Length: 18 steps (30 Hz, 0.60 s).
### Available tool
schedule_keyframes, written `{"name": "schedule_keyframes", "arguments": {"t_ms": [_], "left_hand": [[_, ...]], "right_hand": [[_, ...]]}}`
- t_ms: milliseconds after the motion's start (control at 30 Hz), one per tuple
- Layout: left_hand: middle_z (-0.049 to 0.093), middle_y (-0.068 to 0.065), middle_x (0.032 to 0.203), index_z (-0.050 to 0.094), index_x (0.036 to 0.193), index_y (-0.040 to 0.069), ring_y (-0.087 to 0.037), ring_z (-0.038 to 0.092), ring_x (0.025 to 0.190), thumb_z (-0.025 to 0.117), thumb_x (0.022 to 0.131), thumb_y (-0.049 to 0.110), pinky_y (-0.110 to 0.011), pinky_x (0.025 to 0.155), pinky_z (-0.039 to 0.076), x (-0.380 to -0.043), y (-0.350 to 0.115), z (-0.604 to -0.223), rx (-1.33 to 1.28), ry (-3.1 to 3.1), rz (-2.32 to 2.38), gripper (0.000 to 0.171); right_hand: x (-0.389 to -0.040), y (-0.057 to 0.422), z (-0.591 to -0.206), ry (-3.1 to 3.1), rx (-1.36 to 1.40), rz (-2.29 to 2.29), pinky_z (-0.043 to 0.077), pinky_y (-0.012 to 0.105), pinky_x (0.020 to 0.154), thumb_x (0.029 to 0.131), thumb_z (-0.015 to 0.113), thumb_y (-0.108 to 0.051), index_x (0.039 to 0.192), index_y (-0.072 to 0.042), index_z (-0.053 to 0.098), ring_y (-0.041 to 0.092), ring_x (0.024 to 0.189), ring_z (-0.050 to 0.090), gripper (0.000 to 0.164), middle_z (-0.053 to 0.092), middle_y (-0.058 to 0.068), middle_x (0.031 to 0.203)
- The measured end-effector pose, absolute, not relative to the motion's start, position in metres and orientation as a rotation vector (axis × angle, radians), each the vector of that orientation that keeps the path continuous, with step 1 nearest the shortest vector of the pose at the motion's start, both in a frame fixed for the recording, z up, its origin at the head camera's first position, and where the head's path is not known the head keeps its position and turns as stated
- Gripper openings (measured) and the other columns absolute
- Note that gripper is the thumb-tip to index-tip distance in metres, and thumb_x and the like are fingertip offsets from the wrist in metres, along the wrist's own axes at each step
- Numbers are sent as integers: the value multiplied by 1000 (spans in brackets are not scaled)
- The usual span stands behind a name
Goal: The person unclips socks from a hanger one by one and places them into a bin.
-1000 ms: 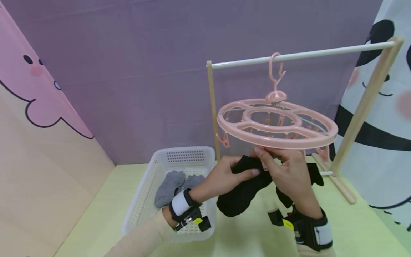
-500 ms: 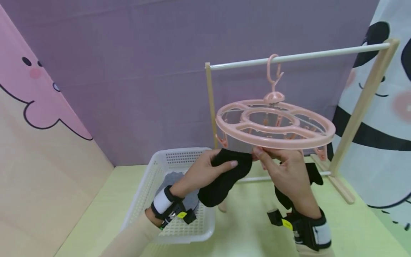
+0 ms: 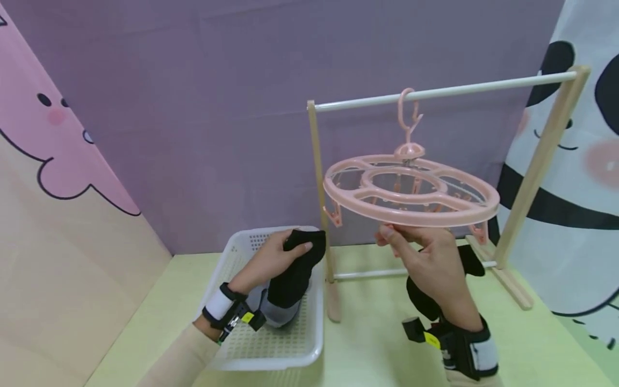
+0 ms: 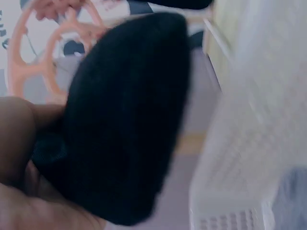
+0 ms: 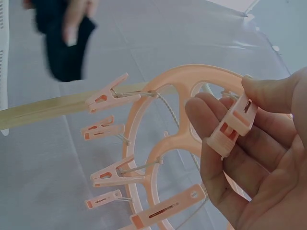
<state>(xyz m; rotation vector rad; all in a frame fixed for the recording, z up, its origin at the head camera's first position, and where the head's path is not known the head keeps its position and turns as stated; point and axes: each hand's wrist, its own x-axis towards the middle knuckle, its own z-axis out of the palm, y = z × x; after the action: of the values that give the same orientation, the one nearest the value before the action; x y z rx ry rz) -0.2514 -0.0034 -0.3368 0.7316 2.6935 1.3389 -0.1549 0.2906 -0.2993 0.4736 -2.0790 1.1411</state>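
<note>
My left hand (image 3: 266, 262) grips a black sock (image 3: 294, 277) above the white basket (image 3: 316, 328). The sock fills much of the left wrist view, with the thumb on one side of it. Grey socks (image 3: 279, 316) lie in the basket, partly hidden. Under the front rim of a round pink drying hanger (image 3: 411, 217), my right hand (image 3: 432, 263) holds a pink clothespin (image 5: 233, 124) between thumb and fingers. That clothespin has nothing in its jaws in the right wrist view. Black fabric (image 3: 471, 262) shows behind the right hand, its upper part hidden.
The hanger hooks over a white rod (image 3: 450, 91) on a wooden stand, whose right post (image 3: 541, 161) rises beside the hand. Several other clothespins (image 5: 112, 175) dangle on cords from the hanger. The pale green tabletop (image 3: 372, 333) lies below.
My left hand has moved left and down with the black sock, from beside the right hand to over the basket. The right hand has stayed at the clothespin.
</note>
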Motion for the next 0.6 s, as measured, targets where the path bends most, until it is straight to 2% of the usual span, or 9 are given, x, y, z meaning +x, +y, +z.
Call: {"name": "schedule_keyframes", "arguments": {"t_ms": [67,100,133,200,233,300,333,367,600], "left_hand": [[51,-2,77,68,110,12,-17,49,67,64,106,36,-34,68,44,-258,-8,-346,679,2752,1257,24],[58,-3,84,68,117,9,-20,56,73,63,106,36,-36,73,48,-261,-11,-351,632,2777,1216,29],[56,-5,81,67,117,7,-24,52,70,63,106,37,-39,74,48,-264,-12,-355,583,2776,1181,33],[68,-17,102,62,134,0,-36,66,90,61,107,38,-48,89,55,-269,-16,-364,489,2756,1109,47],[70,-22,118,58,141,-3,-40,68,107,61,107,39,-52,99,54,-271,-18,-369,444,2742,1077,54],[53,-27,155,44,155,-4,-45,52,143,60,107,39,-59,117,44,-273,-20,-377,376,2714,1013,66],[50,-26,157,41,157,-4,-44,49,146,59,107,38,-59,119,42,-274,-21,-380,361,2680,1009,68],[34,-24,169,33,162,-2,-45,34,156,59,108,36,-61,124,35,-275,-22,-385,354,2655,1014,71],[37,-19,169,33,163,3,-43,34,156,59,108,27,-62,123,36,-280,-21,-407,353,2524,1134,65]], "right_hand": [[-155,290,-300,-2090,471,1141,45,18,62,100,72,-10,100,-15,83,2,67,63,12,81,0,85],[-155,290,-301,-2095,467,1138,45,18,62,100,72,-11,101,-15,83,1,67,63,12,81,0,85],[-156,291,-301,-2098,465,1138,45,18,62,100,72,-11,101,-15,83,1,67,63,12,81,0,85],[-156,291,-301,-2099,464,1138,45,18,62,100,72,-11,101,-15,83,2,67,63,12,80,-1,84],[-156,291,-302,-2100,464,1136,45,18,61,100,72,-11,101,-15,83,2,67,63,12,80,-1,84],[-156,290,-301,-2098,468,1133,44,18,60,100,72,-11,100,-14,83,2,67,63,12,80,-1,83],[-156,290,-301,-2098,471,1130,44,18,60,100,72,-10,100,-14,83,2,67,63,12,80,-1,83],[-156,290,-301,-2098,472,1127,44,18,60,100,72,-10,100,-14,83,2,67,63,12,80,-1,83],[-157,292,-301,-2091,479,1119,46,18,62,98,73,-9,102,-15,83,3,68,65,12,80,-1,83]]}}
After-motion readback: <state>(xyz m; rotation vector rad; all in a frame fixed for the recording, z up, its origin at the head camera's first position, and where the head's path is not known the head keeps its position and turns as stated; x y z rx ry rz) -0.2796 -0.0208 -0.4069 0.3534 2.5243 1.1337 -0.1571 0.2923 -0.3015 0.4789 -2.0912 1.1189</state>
